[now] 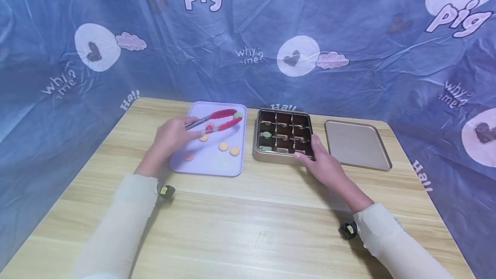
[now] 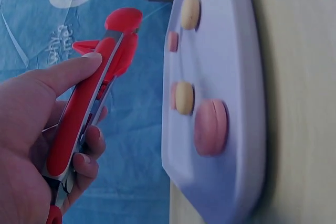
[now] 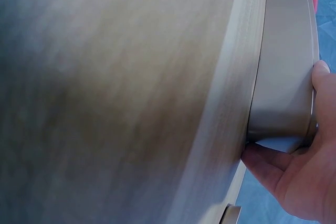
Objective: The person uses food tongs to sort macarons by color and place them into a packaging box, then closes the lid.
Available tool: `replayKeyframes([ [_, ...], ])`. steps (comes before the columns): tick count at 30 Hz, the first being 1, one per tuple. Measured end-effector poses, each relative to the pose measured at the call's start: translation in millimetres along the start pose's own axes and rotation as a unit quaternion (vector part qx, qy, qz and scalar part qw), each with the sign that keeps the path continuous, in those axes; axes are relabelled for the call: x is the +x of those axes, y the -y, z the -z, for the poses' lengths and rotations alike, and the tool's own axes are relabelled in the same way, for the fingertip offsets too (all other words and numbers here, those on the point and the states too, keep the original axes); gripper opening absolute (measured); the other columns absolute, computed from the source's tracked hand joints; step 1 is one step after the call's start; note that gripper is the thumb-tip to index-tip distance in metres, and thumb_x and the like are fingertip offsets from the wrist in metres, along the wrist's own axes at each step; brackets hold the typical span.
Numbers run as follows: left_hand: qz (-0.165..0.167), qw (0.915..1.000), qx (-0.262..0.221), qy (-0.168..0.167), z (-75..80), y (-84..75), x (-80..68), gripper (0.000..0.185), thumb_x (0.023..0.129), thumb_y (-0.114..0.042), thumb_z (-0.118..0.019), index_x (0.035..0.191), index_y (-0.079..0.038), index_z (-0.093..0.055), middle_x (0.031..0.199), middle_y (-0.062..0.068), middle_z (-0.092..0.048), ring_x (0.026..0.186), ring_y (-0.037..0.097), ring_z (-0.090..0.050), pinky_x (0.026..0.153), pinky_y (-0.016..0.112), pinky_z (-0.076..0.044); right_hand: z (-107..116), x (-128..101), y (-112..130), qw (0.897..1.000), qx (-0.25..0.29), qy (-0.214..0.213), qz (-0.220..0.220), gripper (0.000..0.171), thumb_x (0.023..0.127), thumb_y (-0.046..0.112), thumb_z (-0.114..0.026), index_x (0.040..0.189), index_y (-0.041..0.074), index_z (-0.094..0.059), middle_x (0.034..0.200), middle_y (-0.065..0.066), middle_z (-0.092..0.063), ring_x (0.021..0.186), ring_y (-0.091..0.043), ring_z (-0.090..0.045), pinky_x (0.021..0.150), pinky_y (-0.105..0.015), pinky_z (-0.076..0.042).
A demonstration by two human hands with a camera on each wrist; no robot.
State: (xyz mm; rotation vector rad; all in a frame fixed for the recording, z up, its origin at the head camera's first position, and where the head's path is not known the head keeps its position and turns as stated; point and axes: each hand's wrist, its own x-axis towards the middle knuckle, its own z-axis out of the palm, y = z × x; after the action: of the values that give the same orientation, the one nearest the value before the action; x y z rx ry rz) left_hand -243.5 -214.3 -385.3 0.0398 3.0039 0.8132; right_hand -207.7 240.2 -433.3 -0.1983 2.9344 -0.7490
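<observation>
My left hand point(image 1: 172, 134) grips a pair of red-tipped tongs point(image 2: 84, 106) above the lavender tray point(image 1: 209, 168). Between the tong tips, in the head view, is a green macaron point(image 1: 238, 116), raised over the tray's far right part. Yellow macarons point(image 1: 223, 146) and pink macarons point(image 2: 211, 127) lie on the tray below. To the right, my right hand point(image 1: 325, 165) holds the near right corner of a gold tin box point(image 1: 267, 157), thumb on the rim and fingers along the side. Its dark divided insert has green macarons point(image 1: 266, 134) in two left compartments.
A flat gold lid point(image 1: 356, 143) lies on the wooden table point(image 1: 232, 223) to the right of the box. Behind the table hangs a blue printed cloth point(image 1: 217, 63). A narrow strip of table separates tray and box.
</observation>
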Motion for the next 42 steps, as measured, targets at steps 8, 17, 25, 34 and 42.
replayKeyframes([
  [8,-0.013,0.9999,-0.002,-0.001,-5.8,-17.4,10.1,0.063,0.086,-0.050,-0.075,0.142,-0.025,-0.060,0.140,0.011,-0.062,0.119,0.032,-0.059,0.094,0.053,-0.046,0,0,0,1.000,-0.002,0.000,0.002,0.105,0.093,0.076,-0.041,0.161,0.011,0.006,0.169,-0.012,0.003,0.150,-0.048,-0.016,0.119,-0.064,-0.018],
  [17,-0.042,0.9991,0.001,-0.002,-16.0,-36.3,18.3,0.058,0.086,-0.049,-0.073,0.139,-0.027,-0.063,0.137,0.004,-0.064,0.123,0.027,-0.058,0.097,0.051,-0.046,0,0,0,1.000,-0.002,0.000,0.002,0.102,0.095,0.072,-0.043,0.161,0.012,0.006,0.169,-0.011,0.004,0.151,-0.048,-0.016,0.119,-0.065,-0.018],
  [25,-0.057,0.9984,0.006,-0.003,-21.0,-52.1,26.5,0.059,0.086,-0.048,-0.075,0.139,-0.025,-0.062,0.139,0.005,-0.064,0.131,0.027,-0.054,0.102,0.054,-0.043,0,1,0,1.000,-0.002,0.001,0.000,0.104,0.094,0.075,-0.042,0.161,0.012,0.007,0.169,-0.011,0.005,0.151,-0.048,-0.015,0.119,-0.064,-0.018],
  [34,-0.082,0.9964,0.023,-0.001,-29.3,-65.0,35.9,0.058,0.085,-0.048,-0.076,0.138,-0.025,-0.064,0.132,0.004,-0.068,0.121,0.027,-0.061,0.097,0.048,-0.048,-2,1,-1,1.000,0.000,-0.002,0.000,0.105,0.093,0.076,-0.041,0.162,0.012,0.005,0.169,-0.011,0.003,0.151,-0.048,-0.016,0.119,-0.064,-0.018],
  [42,-0.101,0.9944,0.030,-0.007,-32.4,-73.2,39.4,0.052,0.085,-0.046,-0.077,0.132,-0.026,-0.068,0.119,0.003,-0.073,0.100,0.025,-0.064,0.085,0.044,-0.050,-1,1,-2,1.000,0.001,-0.004,0.002,0.104,0.093,0.075,-0.043,0.162,0.012,0.005,0.169,-0.011,0.003,0.150,-0.048,-0.017,0.119,-0.065,-0.019],
])
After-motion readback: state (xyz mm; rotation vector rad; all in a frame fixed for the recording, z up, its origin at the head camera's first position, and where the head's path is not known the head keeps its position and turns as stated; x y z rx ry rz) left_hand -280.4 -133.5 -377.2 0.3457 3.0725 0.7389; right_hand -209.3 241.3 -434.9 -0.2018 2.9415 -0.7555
